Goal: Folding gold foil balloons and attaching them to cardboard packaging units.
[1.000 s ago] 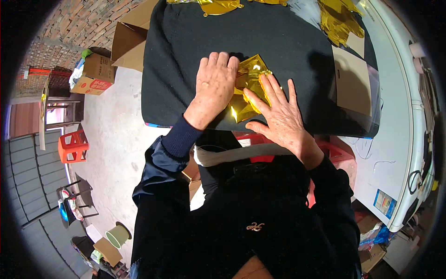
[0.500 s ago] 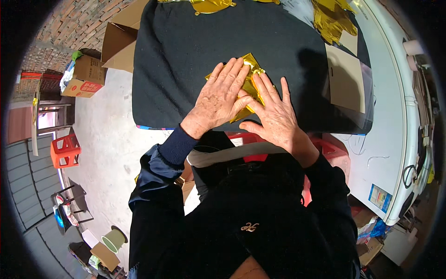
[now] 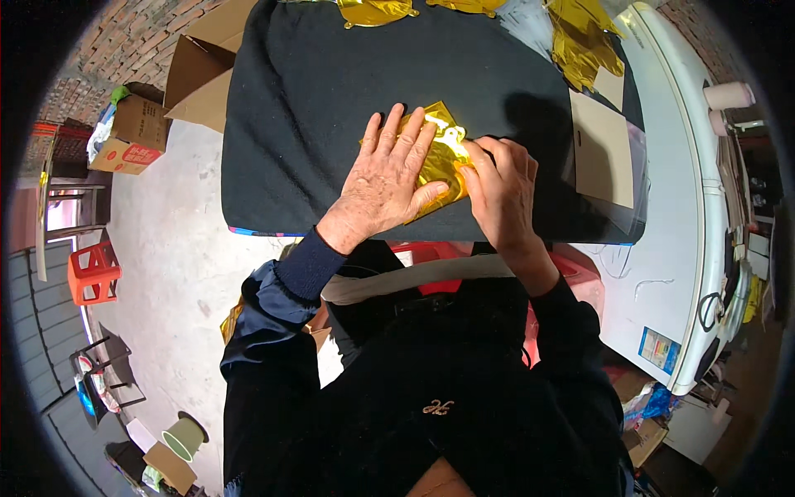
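Spread and flat, the left hand [image 3: 381,182] pressed on the left part of a shiny gold foil piece [image 3: 439,170], with its fingers pointing to the far edge of the black cloth-covered table [image 3: 306,99]. At the right side of the same foil was the right hand [image 3: 503,190], its fingers bent, the thumb and the forefinger touching the foil near its border; whether these 2 were really pinching it, I could not tell.

This foil lay at a slant on the table, its lowest part close to the near edge, more or less midway between the left and the right edges.

Farther out, at the far edge, lay 2 other gold foil shapes [image 3: 377,12], cut by the border of the view. Toward the far right corner there was a crumpled gold foil sheet [image 3: 580,41], and just beside it, on its left, some clear plastic [image 3: 526,26]. Along the right edge lay a beige card [image 3: 603,149], partly in shadow.

Beyond the right edge was a long white surface [image 3: 654,232]. Past the left edge stood a cardboard box [image 3: 199,79], and, well apart from the table, a red stool [image 3: 93,269] on the pale floor [image 3: 174,224].
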Action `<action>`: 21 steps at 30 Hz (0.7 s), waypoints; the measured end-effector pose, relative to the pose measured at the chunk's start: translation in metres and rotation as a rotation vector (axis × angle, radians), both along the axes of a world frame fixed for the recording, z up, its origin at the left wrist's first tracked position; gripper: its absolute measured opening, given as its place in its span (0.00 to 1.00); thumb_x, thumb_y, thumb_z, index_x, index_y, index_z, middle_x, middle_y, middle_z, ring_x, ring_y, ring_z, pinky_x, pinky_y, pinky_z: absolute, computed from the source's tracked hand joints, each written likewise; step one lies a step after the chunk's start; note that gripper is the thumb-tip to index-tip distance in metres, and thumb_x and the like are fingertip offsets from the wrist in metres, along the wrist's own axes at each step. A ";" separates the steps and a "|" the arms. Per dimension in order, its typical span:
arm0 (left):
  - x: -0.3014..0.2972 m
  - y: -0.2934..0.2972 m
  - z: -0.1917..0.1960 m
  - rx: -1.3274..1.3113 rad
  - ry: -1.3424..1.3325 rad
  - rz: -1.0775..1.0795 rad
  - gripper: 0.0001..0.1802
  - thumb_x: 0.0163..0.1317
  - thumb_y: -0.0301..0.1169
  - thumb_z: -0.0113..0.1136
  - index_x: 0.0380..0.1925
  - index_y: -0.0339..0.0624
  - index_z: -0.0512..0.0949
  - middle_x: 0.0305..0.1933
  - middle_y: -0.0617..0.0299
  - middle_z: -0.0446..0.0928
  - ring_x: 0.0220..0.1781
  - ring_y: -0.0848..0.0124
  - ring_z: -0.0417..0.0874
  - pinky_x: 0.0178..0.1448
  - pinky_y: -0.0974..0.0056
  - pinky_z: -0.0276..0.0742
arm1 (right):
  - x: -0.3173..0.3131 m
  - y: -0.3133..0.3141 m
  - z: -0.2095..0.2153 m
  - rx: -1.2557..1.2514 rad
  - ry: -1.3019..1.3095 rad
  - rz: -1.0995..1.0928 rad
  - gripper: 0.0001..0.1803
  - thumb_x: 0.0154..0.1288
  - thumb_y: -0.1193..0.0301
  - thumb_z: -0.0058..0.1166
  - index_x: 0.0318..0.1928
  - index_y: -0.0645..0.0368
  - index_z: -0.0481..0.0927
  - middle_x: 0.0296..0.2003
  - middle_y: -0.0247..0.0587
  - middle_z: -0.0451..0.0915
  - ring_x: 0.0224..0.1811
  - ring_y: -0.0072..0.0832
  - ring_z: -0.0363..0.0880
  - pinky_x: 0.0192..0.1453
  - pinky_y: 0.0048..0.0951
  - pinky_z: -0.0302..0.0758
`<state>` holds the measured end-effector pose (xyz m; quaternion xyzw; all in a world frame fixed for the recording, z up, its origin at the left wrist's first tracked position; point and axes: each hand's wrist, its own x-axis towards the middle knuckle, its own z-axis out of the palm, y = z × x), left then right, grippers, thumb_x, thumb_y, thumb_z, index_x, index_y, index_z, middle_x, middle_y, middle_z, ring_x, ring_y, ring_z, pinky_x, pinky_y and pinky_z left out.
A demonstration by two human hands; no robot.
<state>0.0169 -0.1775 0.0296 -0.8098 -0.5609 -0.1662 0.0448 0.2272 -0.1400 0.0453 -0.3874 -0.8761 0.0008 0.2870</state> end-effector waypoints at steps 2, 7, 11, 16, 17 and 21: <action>0.001 0.000 -0.001 -0.009 -0.020 0.002 0.47 0.73 0.64 0.45 0.75 0.35 0.63 0.79 0.43 0.59 0.83 0.44 0.53 0.84 0.40 0.43 | -0.006 0.003 0.000 0.011 -0.017 -0.028 0.22 0.62 0.75 0.64 0.58 0.55 0.81 0.52 0.37 0.79 0.57 0.37 0.74 0.65 0.42 0.66; 0.002 0.000 -0.002 -0.003 -0.046 0.010 0.47 0.72 0.65 0.45 0.75 0.35 0.63 0.79 0.43 0.60 0.83 0.44 0.53 0.84 0.40 0.44 | -0.013 0.009 -0.005 -0.044 0.059 -0.057 0.18 0.62 0.73 0.64 0.53 0.53 0.80 0.45 0.32 0.81 0.51 0.36 0.76 0.57 0.41 0.67; 0.002 -0.001 -0.002 -0.008 -0.045 0.017 0.48 0.72 0.66 0.45 0.75 0.35 0.63 0.80 0.43 0.59 0.83 0.44 0.53 0.84 0.40 0.44 | -0.016 0.013 -0.007 -0.087 0.070 -0.095 0.19 0.62 0.71 0.65 0.54 0.51 0.79 0.43 0.32 0.81 0.49 0.36 0.76 0.55 0.41 0.67; 0.002 -0.002 -0.002 -0.016 -0.053 0.018 0.48 0.71 0.66 0.46 0.75 0.35 0.63 0.80 0.44 0.59 0.83 0.44 0.54 0.84 0.39 0.44 | -0.021 0.017 -0.007 -0.085 0.052 -0.133 0.23 0.61 0.69 0.66 0.56 0.48 0.76 0.38 0.31 0.80 0.47 0.35 0.76 0.54 0.41 0.66; 0.002 -0.002 -0.001 -0.020 -0.059 0.020 0.48 0.71 0.66 0.46 0.75 0.35 0.63 0.80 0.44 0.59 0.83 0.44 0.54 0.84 0.39 0.44 | -0.021 0.017 -0.006 -0.085 0.051 -0.133 0.23 0.61 0.69 0.66 0.56 0.48 0.76 0.38 0.31 0.80 0.47 0.35 0.76 0.54 0.41 0.66; 0.002 -0.002 0.000 -0.027 -0.047 0.023 0.48 0.71 0.65 0.47 0.75 0.35 0.62 0.80 0.44 0.59 0.83 0.45 0.54 0.84 0.39 0.44 | -0.018 0.018 -0.005 -0.154 0.051 -0.106 0.23 0.62 0.70 0.66 0.57 0.48 0.76 0.36 0.28 0.79 0.44 0.32 0.77 0.53 0.40 0.66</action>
